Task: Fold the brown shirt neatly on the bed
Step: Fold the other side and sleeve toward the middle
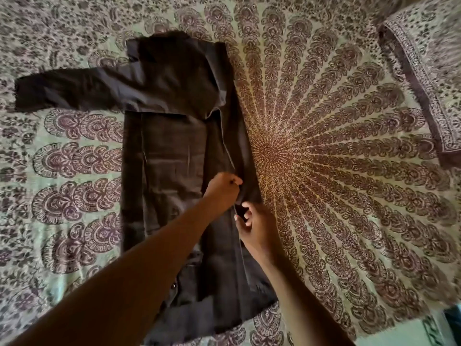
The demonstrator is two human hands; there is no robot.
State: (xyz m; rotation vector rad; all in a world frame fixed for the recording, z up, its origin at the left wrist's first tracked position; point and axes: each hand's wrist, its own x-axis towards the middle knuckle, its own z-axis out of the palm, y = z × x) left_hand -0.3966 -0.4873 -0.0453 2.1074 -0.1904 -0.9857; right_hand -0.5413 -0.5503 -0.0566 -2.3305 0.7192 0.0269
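The brown shirt [172,151] lies flat on the bed, its length running away from me. Its right side is folded inward, and one long sleeve stretches out to the left across the upper part. My left hand [222,191] pinches the folded edge along the shirt's right side. Just below it, my right hand [257,226] pinches the same edge with curled fingers. Both forearms reach in from the bottom and hide part of the shirt's lower section.
The bed is covered by a patterned mandala bedspread [336,158]. A pillow [429,78] in matching print lies at the upper right. A bit of floor and a dark object show at the bottom right corner.
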